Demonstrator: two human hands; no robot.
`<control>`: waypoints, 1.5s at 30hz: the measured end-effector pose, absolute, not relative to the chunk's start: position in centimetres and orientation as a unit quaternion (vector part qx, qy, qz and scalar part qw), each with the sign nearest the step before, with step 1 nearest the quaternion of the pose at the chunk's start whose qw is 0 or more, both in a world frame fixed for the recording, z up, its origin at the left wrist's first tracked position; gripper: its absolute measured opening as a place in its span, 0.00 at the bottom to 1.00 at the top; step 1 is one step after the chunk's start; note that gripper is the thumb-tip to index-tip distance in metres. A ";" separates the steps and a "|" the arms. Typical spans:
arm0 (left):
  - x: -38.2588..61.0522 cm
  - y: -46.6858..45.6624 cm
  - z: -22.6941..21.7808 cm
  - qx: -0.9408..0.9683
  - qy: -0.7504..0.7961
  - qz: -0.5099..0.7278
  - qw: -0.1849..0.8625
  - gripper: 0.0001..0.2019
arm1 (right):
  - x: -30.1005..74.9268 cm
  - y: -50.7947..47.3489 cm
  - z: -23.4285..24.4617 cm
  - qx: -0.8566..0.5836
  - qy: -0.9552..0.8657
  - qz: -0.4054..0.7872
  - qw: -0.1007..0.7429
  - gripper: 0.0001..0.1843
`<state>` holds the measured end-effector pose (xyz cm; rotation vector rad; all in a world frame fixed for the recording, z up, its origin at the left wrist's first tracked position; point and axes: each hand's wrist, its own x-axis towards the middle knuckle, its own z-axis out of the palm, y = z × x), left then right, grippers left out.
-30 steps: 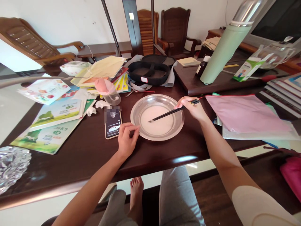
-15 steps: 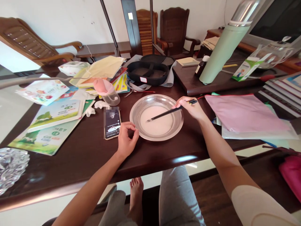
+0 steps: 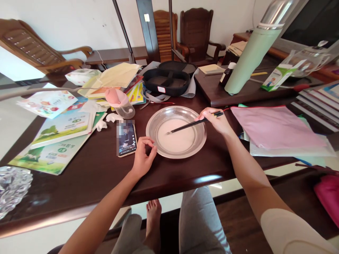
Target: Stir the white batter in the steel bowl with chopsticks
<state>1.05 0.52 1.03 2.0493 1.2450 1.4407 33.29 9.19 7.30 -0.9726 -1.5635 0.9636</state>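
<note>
At the far left of the dark wooden counter [image 3: 106, 173], a cut-glass dish [image 3: 13, 190] runs out of view. Next, a flowered tissue pack [image 3: 50, 102] rests by green-and-white booklets [image 3: 63, 127]. A clear cup [image 3: 127, 111] has a pink object [image 3: 115, 97] at its mouth; the cup's inside is hard to make out. Just in front of it lies a phone [image 3: 127, 139], screen lit. The left hand [image 3: 144, 155] curls with thumb and fingers close together at the near-left rim of a round metal basin [image 3: 176, 155]; whether it pinches that rim cannot be told. The basin holds a pale, whitish-pink layer [image 3: 177, 141], liquid or powder unclear. Behind it stands an open black case [image 3: 166, 83], a dark strap across its inside. Black chopsticks [image 3: 185, 126] slant down over the basin, tips at the pale layer; they reach left and downward from the right hand [image 3: 213, 120], which grips their upper part above the basin's right rim. Farther right are a dark bottle [image 3: 227, 74] with a white cap, a tilted green thermos [image 3: 249, 53], a pink pouch [image 3: 272, 127], a carton [image 3: 278, 77] and a glass pot [image 3: 308, 60].
</note>
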 end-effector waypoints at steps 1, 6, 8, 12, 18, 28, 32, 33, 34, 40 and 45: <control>1.1 0.5 1.1 0.721 0.440 0.506 0.175 0.06 | 33.5 9.3 7.3 -0.413 -0.640 0.386 0.520 0.27; 1.2 0.5 1.6 0.721 0.442 0.500 0.185 0.03 | 34.7 9.9 6.7 -0.415 -0.603 0.367 0.574 0.28; 1.2 0.5 1.6 0.723 0.443 0.497 0.186 0.02 | 34.5 9.8 6.6 -0.398 -0.620 0.391 0.552 0.28; 1.1 0.5 1.4 0.715 0.447 0.503 0.191 0.04 | 33.5 9.3 7.0 -0.395 -0.656 0.415 0.491 0.26; 1.2 0.5 1.2 0.713 0.428 0.517 0.202 0.05 | 34.6 9.8 6.9 -0.421 -0.600 0.367 0.572 0.28; 1.2 0.5 1.3 0.706 0.438 0.509 0.224 0.12 | 33.0 9.2 7.1 -0.397 -0.650 0.421 0.493 0.28; 1.2 0.6 1.4 0.710 0.432 0.510 0.222 0.11 | 34.3 9.9 6.7 -0.415 -0.608 0.380 0.560 0.26; 1.2 0.6 1.5 0.711 0.430 0.510 0.222 0.11 | 34.7 10.1 6.6 -0.413 -0.598 0.377 0.574 0.27; 1.2 0.6 1.5 0.711 0.429 0.511 0.222 0.11 | 34.9 10.1 6.5 -0.408 -0.594 0.378 0.581 0.27; 1.1 0.6 1.5 0.714 0.426 0.507 0.226 0.09 | 33.4 9.3 6.9 -0.387 -0.645 0.427 0.502 0.27; 1.0 0.6 1.5 0.709 0.438 0.505 0.224 0.11 | 34.0 9.5 7.0 -0.400 -0.629 0.392 0.539 0.25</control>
